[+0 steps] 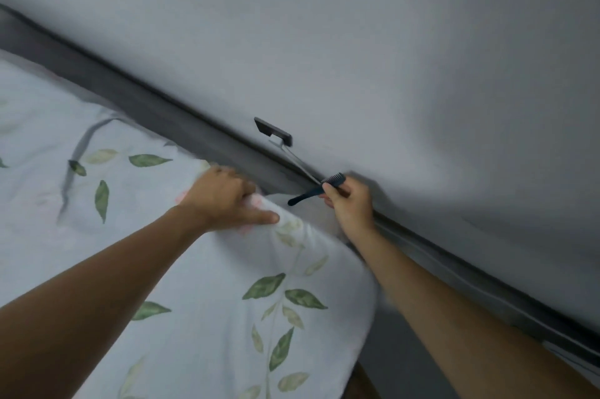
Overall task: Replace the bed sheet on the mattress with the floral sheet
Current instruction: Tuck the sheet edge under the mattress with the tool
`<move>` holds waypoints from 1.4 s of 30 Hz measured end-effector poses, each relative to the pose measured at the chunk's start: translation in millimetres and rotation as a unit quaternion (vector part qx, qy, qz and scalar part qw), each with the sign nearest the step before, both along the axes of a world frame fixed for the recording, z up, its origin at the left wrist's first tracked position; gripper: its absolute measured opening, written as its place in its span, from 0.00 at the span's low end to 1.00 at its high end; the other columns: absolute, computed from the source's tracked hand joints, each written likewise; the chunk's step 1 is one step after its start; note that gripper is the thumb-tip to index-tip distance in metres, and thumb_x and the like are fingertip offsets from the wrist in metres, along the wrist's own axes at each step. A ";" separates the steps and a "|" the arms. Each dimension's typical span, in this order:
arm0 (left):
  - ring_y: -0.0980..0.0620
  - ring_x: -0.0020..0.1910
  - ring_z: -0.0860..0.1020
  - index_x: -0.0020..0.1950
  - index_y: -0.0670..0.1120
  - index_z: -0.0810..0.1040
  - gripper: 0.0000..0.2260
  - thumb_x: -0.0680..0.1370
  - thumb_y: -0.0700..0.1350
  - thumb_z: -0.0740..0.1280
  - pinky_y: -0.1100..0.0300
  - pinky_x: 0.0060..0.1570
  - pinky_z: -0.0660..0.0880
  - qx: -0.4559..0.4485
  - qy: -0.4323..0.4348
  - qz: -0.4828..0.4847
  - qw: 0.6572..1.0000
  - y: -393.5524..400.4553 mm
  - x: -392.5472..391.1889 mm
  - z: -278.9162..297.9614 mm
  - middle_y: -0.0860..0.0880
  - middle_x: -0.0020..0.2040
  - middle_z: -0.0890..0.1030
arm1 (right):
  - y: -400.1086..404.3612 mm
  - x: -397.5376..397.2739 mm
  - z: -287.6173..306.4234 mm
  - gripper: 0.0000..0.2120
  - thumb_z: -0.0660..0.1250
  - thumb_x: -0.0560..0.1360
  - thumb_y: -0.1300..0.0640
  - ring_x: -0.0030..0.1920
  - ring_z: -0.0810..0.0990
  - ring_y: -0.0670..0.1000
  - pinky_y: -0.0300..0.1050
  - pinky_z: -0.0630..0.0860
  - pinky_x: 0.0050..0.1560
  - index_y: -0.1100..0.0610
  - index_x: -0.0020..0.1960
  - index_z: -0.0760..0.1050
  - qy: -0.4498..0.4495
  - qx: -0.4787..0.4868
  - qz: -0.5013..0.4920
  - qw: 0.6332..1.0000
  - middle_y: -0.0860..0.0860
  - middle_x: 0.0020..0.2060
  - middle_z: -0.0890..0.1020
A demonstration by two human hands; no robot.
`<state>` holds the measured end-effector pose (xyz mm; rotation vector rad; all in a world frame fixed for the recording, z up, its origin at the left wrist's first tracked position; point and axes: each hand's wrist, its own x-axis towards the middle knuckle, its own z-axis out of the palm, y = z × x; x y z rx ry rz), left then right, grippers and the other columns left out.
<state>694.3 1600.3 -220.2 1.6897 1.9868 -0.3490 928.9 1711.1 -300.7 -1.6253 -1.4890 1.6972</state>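
Observation:
The floral sheet (pixel 207 285), pale with green leaves and faint pink flowers, covers the mattress from the left to its rounded corner at lower centre. My left hand (pixel 227 200) presses down on the sheet's edge near that corner, fingers curled around the fabric. My right hand (pixel 349 204) is beside it at the gap by the wall, shut on a dark comb (pixel 316 192) that points left. What lies under the sheet is hidden.
A grey wall (pixel 389 57) fills the upper right. A dark bed frame rail (pixel 156 106) runs diagonally along it. A small black bracket (pixel 272 131) with a thin metal rod sticks out of the wall just above my right hand.

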 end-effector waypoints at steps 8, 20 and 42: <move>0.54 0.37 0.71 0.32 0.52 0.72 0.40 0.65 0.86 0.42 0.52 0.52 0.68 0.045 0.000 0.013 0.999 -5.5 3.6 21.8 0.55 0.33 0.74 | 7.2 -48.8 -16.9 0.06 0.70 0.80 0.65 0.48 0.87 0.55 0.44 0.84 0.46 0.56 0.49 0.82 -0.017 -0.107 0.100 0.989 0.56 0.48 0.87; 0.55 0.46 0.76 0.37 0.53 0.77 0.39 0.65 0.85 0.46 0.56 0.54 0.64 0.070 0.003 0.017 0.997 -10.6 8.6 30.7 0.57 0.38 0.78 | -4.3 -105.2 -52.9 0.04 0.68 0.77 0.58 0.36 0.77 0.53 0.48 0.74 0.39 0.52 0.44 0.78 -0.143 -0.275 0.359 0.880 0.53 0.36 0.80; 0.59 0.37 0.71 0.42 0.54 0.81 0.41 0.69 0.83 0.42 0.53 0.56 0.70 0.039 -0.043 0.005 0.998 -9.4 -4.7 23.8 0.59 0.33 0.71 | 28.1 -46.1 -46.9 0.09 0.67 0.82 0.65 0.38 0.84 0.51 0.41 0.80 0.36 0.56 0.44 0.79 -0.092 -0.153 0.172 0.969 0.55 0.40 0.84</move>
